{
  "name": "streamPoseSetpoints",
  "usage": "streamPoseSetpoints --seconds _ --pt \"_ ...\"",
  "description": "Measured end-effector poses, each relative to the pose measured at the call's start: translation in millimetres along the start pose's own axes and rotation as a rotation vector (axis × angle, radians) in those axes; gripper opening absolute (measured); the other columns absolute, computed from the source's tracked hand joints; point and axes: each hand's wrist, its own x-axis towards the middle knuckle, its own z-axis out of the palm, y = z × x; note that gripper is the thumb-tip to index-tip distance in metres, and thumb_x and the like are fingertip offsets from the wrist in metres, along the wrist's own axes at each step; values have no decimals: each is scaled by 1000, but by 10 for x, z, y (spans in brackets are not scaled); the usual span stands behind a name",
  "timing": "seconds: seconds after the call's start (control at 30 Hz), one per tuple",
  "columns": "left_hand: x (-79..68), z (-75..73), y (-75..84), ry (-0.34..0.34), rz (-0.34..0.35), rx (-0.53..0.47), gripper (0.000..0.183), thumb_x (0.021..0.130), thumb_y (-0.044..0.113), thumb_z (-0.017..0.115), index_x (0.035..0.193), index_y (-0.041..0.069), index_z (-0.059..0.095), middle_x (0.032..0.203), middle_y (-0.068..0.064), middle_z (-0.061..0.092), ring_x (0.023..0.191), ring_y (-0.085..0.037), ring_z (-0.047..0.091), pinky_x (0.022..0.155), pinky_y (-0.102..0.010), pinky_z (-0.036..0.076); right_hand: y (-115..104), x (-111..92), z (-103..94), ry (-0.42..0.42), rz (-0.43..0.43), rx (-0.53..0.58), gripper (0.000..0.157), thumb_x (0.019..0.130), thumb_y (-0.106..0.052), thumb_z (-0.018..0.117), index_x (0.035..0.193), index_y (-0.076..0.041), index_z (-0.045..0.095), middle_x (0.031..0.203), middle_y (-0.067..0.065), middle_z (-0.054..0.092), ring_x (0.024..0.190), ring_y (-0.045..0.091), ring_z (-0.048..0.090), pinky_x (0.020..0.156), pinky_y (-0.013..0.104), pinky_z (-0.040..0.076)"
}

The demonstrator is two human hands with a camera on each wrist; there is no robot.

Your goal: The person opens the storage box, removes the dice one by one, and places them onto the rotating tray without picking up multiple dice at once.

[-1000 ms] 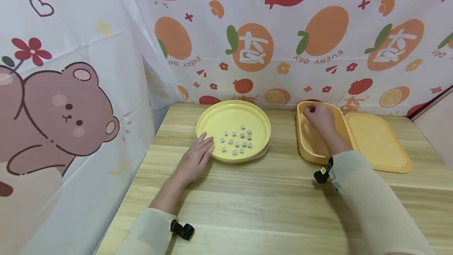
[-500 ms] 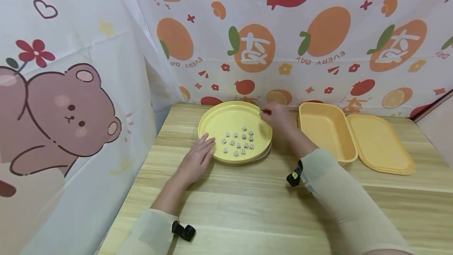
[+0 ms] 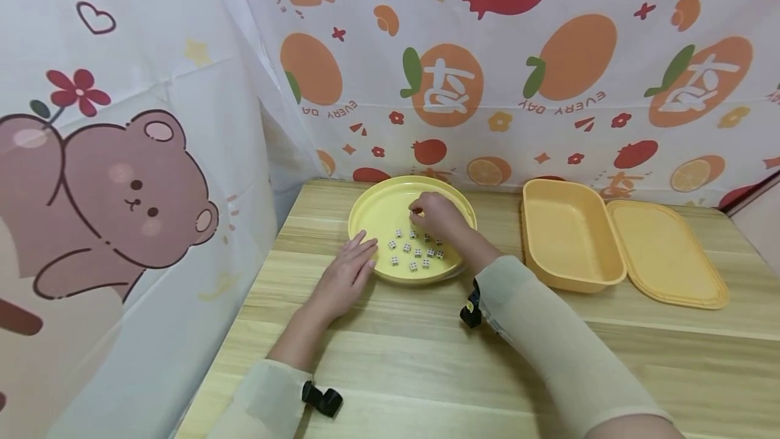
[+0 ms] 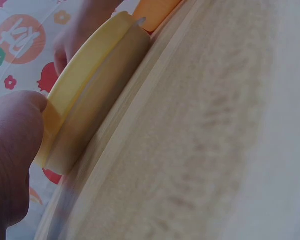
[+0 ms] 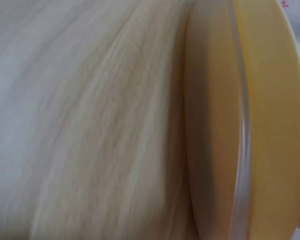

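Note:
A round yellow tray (image 3: 380,208) with a raised rim stands on the table, several small white dice (image 3: 417,253) scattered in its nearer part. My right hand (image 3: 445,217) is over the tray, its thumb and fingertips pinched together on a small die that the fingers mostly hide. Fingers of my left hand (image 3: 346,276) lie fairly straight on the tray's left rim. In the left wrist view, the left hand (image 4: 15,145) touches the edge of the tray (image 4: 85,65). The right wrist view shows the tray's side (image 5: 277,120) close up, with the right hand out of sight.
An orange-yellow rectangular box (image 3: 573,236) stands open to the right of the tray. Its flat lid (image 3: 670,256) lies beside it. A fruit-print cloth (image 3: 506,73) hangs behind the wooden table (image 3: 414,351), and a bear-print cloth (image 3: 152,188) at the left.
My right hand has moved left from the rectangular box to above the round tray, fingertips still pinched. The left hand stays on the tray's rim. The head view has shifted slightly.

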Motion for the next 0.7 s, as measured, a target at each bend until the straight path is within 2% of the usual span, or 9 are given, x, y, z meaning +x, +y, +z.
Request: streamPoseSetpoints --seconds 0.37,0.57,0.7 --pt "-6 -4 7 7 14 6 41 106 25 44 138 1 56 149 -5 50 150 -21 26 125 -44 21 -82 80 136 -91 78 -76 23 93 -25 65 110 -15 76 103 0 71 92 18 54 90 37 50" --pt "-6 -8 11 14 15 11 40 106 23 45 137 1 56 149 -6 50 149 -21 27 125 -44 21 -97 89 143 -103 119 -36 25 94 -28 65 113 -16 75 103 -1 70 96 19 53 93 39 48" --pt "-10 -18 13 6 10 13 40 106 23 45 138 1 56 149 -5 50 150 -20 26 125 -42 20 -76 63 90 -78 145 55 27 96 -28 61 115 -14 75 108 0 69 100 18 53 97 38 48"
